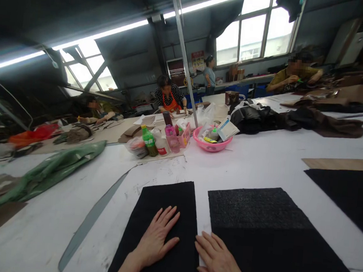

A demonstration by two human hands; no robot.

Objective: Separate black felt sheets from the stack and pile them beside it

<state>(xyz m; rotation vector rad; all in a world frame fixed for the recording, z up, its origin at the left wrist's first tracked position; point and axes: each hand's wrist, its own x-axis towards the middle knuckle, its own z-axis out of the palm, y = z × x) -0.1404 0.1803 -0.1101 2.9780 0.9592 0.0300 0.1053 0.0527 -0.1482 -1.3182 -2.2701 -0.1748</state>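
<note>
Two black fabric sheets lie side by side on the white table in front of me. My left hand (156, 239) rests flat, fingers spread, on the left black sheet (164, 197). My right hand (218, 262) lies flat with fingers stretched toward the narrow gap between the sheets, its heel on the right black sheet (256, 217), which has a rougher, textured top part. Neither hand holds anything.
A pink basin (211, 144) with bottles and a box, a green bottle (149, 141) and pink containers stand mid-table by a slanted metal pole (184, 56). Green plastic (56, 168) lies left, dark fabric (346, 195) right, a dark garment pile (264, 117) beyond. Several people work at the far tables.
</note>
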